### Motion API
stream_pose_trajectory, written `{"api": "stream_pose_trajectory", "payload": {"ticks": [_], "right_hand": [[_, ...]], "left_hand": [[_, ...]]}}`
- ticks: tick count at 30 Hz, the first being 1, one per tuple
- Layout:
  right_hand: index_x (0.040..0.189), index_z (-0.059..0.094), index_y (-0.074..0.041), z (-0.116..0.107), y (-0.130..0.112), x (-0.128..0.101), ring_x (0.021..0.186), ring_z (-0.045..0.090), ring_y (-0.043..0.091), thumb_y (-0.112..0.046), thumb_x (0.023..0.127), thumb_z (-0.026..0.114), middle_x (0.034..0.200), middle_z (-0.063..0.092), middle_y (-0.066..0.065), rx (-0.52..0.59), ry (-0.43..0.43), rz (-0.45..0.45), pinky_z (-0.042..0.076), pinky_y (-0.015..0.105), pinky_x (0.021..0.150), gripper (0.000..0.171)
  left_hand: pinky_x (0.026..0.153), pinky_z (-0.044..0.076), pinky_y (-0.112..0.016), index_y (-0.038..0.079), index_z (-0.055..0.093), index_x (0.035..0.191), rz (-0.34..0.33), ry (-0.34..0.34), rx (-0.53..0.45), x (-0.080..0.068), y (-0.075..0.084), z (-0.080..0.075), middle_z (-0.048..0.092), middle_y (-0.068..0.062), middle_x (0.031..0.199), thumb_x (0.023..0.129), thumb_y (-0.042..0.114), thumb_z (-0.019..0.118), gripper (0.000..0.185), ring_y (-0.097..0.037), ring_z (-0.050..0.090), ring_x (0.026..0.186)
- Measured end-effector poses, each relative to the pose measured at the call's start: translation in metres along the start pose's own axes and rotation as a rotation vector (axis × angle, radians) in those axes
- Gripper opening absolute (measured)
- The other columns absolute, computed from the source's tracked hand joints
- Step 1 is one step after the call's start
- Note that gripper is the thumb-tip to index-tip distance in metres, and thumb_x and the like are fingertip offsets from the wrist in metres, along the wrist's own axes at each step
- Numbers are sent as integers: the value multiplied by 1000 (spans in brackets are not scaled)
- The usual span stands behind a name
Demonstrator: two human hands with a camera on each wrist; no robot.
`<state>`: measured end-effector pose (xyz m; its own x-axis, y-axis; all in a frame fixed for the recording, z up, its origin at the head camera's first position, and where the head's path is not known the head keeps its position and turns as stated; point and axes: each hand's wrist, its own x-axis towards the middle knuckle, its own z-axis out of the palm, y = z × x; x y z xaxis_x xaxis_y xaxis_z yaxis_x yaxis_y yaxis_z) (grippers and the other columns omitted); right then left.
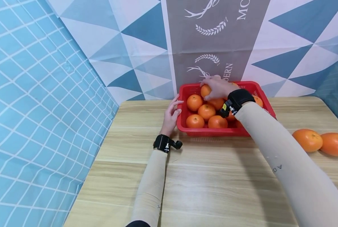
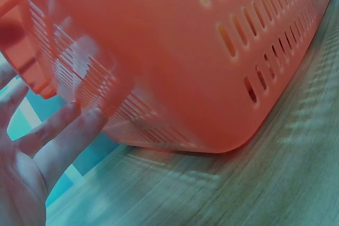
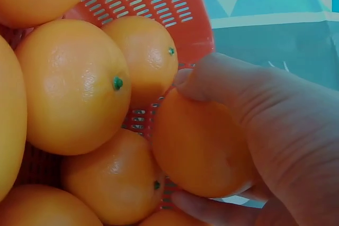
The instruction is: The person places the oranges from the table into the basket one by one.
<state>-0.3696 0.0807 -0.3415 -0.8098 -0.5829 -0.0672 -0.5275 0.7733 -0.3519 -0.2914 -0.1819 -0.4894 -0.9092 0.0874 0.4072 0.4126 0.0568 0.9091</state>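
A red plastic basket (image 1: 183,126) with slotted walls holds several oranges (image 1: 206,111). Over its back left part my right hand (image 1: 216,86) grips one orange (image 3: 204,144), thumb on one side and fingers on the other. In the right wrist view, other oranges (image 3: 79,86) with green stem ends lie close beside the held one. My left hand (image 1: 171,117) is at the basket's left end, fingers spread and nearly straight. The left wrist view shows its fingertips (image 2: 94,120) right at the slotted end wall.
Two larger orange fruits (image 1: 307,140) lie side by side on the wooden table (image 1: 214,179) at the right. A patterned cloth backdrop (image 1: 146,37) rises right behind the basket. Blue gridded cloth (image 1: 44,110) hangs along the left side.
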Motion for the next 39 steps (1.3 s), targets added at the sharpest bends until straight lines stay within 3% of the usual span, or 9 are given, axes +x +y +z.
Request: {"api": "stream_pose_trajectory", "payload": {"ticks": [5, 11, 16, 20, 21, 23, 27, 34, 39], "right_hand": [[161, 56, -8, 5, 1, 2, 150, 34, 51, -23, 99, 76, 169, 44, 30, 11, 8, 31, 44, 72, 121, 66], [159, 55, -5, 10, 0, 3, 146, 42, 51, -21, 98, 76, 162, 44, 33, 10, 28, 6, 47, 70, 122, 66], [163, 51, -9, 12, -6, 6, 145, 47, 48, -21, 102, 76, 162, 42, 29, 36, -32, 34, 50, 68, 125, 67], [166, 49, -12, 13, -12, 8, 145, 48, 48, -21, 104, 76, 162, 41, 28, 30, -65, 51, 51, 67, 124, 68], [166, 49, -12, 13, -13, 8, 145, 48, 47, -21, 104, 76, 162, 41, 28, 31, -68, 55, 51, 67, 124, 68], [166, 49, -12, 14, -13, 8, 144, 49, 47, -21, 104, 75, 161, 42, 27, 33, -65, 54, 51, 67, 124, 68], [165, 49, -13, 14, -12, 7, 144, 48, 46, -21, 104, 75, 160, 43, 27, 52, -65, 47, 50, 66, 125, 67], [168, 47, -13, 8, -12, 3, 148, 46, 48, -22, 103, 76, 164, 40, 28, 48, -75, 36, 50, 68, 124, 71], [167, 50, -13, -1, -14, 4, 148, 41, 50, -24, 101, 76, 164, 43, 31, -14, -60, 23, 47, 70, 123, 72]], "left_hand": [[123, 56, -48, -3, 64, 149, -26, 1, -2, -1, 2, 3, 40, -2, 185, 110, 3, 50, 41, -36, 53, 163], [122, 55, -52, -5, 62, 151, -35, -9, -1, 0, 5, 5, 39, 0, 185, 111, 3, 48, 43, -35, 51, 165], [121, 58, -47, 2, 66, 149, -16, -15, -20, 5, -7, 0, 40, 0, 185, 111, 8, 52, 41, -32, 48, 167], [122, 56, -51, -1, 64, 151, -35, -10, -28, -1, 2, 0, 39, 0, 185, 111, 5, 50, 42, -32, 46, 168], [122, 56, -50, 1, 65, 150, -30, -9, -31, 1, -6, -3, 39, -1, 185, 111, 7, 52, 41, -32, 46, 168], [122, 56, -52, 2, 66, 149, -37, -8, -32, 0, -4, -3, 38, -3, 185, 111, 7, 52, 41, -34, 47, 167], [119, 60, -44, 12, 71, 146, -12, -19, -60, 6, -32, -9, 40, -3, 185, 110, 12, 58, 38, -33, 50, 165], [121, 59, -48, 7, 69, 148, -24, -20, -37, 4, -11, -4, 38, -5, 186, 111, 9, 55, 40, -35, 47, 167], [118, 60, -38, 14, 72, 146, -18, -27, -96, 14, -47, -10, 42, 11, 183, 110, 13, 58, 39, -22, 48, 166]]}}
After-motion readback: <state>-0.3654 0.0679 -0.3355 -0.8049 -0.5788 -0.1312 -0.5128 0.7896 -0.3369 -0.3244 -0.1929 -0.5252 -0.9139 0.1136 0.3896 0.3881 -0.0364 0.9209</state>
